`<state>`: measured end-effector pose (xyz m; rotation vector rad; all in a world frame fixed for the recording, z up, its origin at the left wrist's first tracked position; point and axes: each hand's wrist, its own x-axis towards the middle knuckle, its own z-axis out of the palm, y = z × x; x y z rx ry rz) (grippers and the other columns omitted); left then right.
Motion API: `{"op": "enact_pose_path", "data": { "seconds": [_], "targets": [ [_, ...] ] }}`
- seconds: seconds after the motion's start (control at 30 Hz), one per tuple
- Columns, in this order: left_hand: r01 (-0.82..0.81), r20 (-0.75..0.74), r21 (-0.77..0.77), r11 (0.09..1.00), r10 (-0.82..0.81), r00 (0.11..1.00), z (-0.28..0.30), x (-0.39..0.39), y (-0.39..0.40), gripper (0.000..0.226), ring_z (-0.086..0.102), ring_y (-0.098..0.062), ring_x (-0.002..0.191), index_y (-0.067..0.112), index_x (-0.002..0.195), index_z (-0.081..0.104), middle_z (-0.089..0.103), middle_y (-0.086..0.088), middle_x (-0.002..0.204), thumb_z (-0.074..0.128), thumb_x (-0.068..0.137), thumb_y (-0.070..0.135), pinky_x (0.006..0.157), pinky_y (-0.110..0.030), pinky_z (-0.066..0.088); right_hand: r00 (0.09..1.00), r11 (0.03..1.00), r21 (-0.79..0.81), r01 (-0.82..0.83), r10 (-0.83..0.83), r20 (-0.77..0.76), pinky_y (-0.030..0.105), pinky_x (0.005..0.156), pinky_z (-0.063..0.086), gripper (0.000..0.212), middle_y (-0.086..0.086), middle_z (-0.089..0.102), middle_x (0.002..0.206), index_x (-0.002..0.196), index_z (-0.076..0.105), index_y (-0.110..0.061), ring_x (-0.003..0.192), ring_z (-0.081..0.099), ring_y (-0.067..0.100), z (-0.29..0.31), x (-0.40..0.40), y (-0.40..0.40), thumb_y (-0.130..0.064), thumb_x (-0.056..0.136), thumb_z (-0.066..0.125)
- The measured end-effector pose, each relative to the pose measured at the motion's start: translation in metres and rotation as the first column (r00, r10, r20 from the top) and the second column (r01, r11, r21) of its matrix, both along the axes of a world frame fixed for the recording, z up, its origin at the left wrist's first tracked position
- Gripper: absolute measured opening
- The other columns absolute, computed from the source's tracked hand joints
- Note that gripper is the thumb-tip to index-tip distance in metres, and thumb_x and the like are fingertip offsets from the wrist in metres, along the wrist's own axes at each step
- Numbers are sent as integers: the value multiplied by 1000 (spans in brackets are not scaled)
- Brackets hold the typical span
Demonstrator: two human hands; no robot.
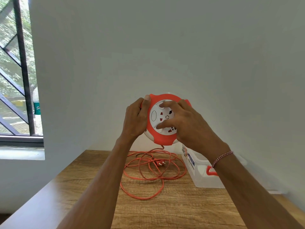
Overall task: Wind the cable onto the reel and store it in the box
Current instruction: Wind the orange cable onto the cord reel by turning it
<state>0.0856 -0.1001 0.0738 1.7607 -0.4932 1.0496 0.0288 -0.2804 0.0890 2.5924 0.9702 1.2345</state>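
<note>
I hold a round orange and white cable reel with sockets on its face, raised upright above the table. My left hand grips its left rim, thumb over the top edge. My right hand lies on the white centre disc with fingers spread on it. An orange cable hangs from the reel's bottom and lies in loose loops on the wooden table, its two-pin plug in the middle of the loops. A clear plastic box with an orange latch stands at the right, partly hidden by my right forearm.
A plain white wall rises right behind the table. At the left is a window with dark bars and a plastic bottle on its sill. The table's left edge runs diagonally toward me.
</note>
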Motion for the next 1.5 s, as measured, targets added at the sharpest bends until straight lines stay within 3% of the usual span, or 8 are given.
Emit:
{"op": "enact_pose_path", "data": {
  "seconds": [0.3,0.5,0.7,0.83,0.97,1.1,1.27,1.5],
  "targets": [
    [-16,-2,10,1000,16,1000,-1,2,0,52,71,-25,70,4,92,66,73,-8,82,35,104,44,64,-40,60,971,975,4,224,-223,84,44,87,45,70,9,51,135,130,54,-48,116,47,32,-5,-1,6,-35,68,85],
    [-33,19,38,999,33,999,-3,3,-3,49,69,-19,63,7,84,62,70,-4,74,36,106,42,57,-31,57,975,970,154,189,-203,86,42,81,50,58,10,60,114,125,61,-46,99,58,28,-11,2,7,-33,72,81],
    [-10,28,1,1000,10,1000,-2,2,-2,54,66,-31,63,0,85,61,68,-16,73,36,105,43,58,-45,55,977,943,312,115,-164,136,36,74,54,66,8,72,103,131,59,-36,83,67,26,-11,4,5,-71,75,58],
    [-13,18,12,1000,13,1000,-2,1,-3,52,69,-23,64,3,88,64,71,-10,76,35,106,42,60,-38,57,979,934,344,100,-154,134,33,67,56,74,6,76,99,129,62,-26,72,71,26,-10,4,7,-77,76,52],
    [-4,4,-3,1000,4,1000,-4,3,-2,48,71,-20,66,5,93,66,73,-7,80,36,107,40,62,-32,59,981,947,320,44,-101,165,36,72,54,62,9,75,100,122,67,-20,83,67,27,-7,3,5,-66,82,59],
    [-7,7,-16,1000,8,1000,-3,4,0,47,71,-17,66,9,91,66,73,-2,79,35,106,41,60,-27,58,975,977,176,-120,83,205,39,78,53,22,8,69,107,102,75,-17,98,55,27,-1,3,-3,-24,81,75],
    [4,11,-25,1000,-4,1000,-3,5,0,53,71,-19,66,7,91,66,72,-4,78,33,102,47,62,-30,58,998,998,24,59,-58,-16,46,98,45,51,6,49,143,117,69,-35,125,40,31,0,-3,0,-26,70,85],
    [-26,17,-3,1000,26,1000,-2,2,-1,55,72,-19,68,5,94,66,74,-5,82,34,101,48,64,-38,62,987,986,58,156,-158,38,46,90,46,60,9,53,134,125,62,-42,111,47,33,-4,-4,5,-34,70,84]
  ]
}}
